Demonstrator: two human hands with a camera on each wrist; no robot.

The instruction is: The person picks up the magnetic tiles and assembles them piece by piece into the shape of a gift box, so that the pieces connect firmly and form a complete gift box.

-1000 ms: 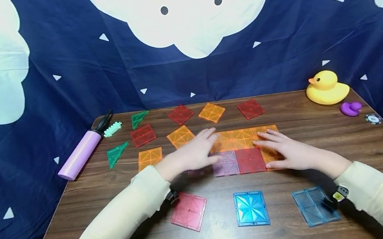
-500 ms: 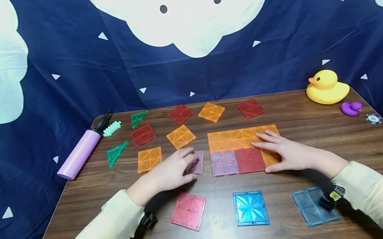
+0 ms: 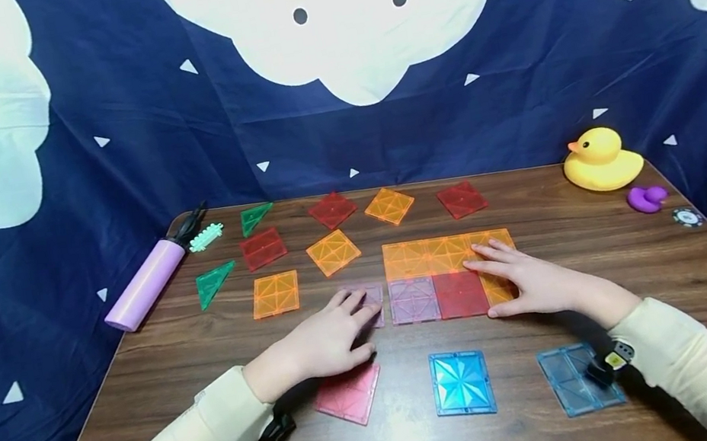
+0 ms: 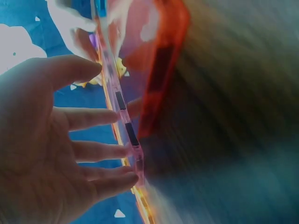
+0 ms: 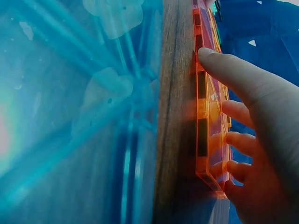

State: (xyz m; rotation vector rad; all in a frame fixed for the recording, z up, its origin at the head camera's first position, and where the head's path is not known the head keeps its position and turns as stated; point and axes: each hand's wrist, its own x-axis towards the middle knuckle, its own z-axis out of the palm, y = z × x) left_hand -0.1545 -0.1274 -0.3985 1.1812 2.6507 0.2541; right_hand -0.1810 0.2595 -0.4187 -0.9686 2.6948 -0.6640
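A flat patch of joined square tiles lies mid-table: an orange row [image 3: 431, 255] at the back, with a pale purple tile [image 3: 413, 300], a red tile [image 3: 461, 295] and an orange tile [image 3: 500, 290] in front. My right hand [image 3: 492, 262] lies flat on its right part, fingers straight; the right wrist view shows the hand [image 5: 233, 121] pressing the orange tile [image 5: 205, 116]. My left hand [image 3: 355, 306] rests with straight fingers on a loose pale purple tile [image 3: 372, 296] just left of the patch. In the left wrist view its fingertips [image 4: 126, 151] touch that tile's edge [image 4: 122, 112].
In front lie a pink tile [image 3: 350, 397], a bright blue tile [image 3: 462, 383] and a dark blue tile [image 3: 573, 380]. Behind are loose orange tiles [image 3: 276, 294], red tiles [image 3: 264, 248] and green triangles [image 3: 216, 282]. A lilac cylinder [image 3: 145, 284] lies left; a yellow duck [image 3: 601, 162] sits right.
My left hand drew back from the orange row onto the loose pale purple tile and slid it right, closer to the patch. The right hand stayed put.
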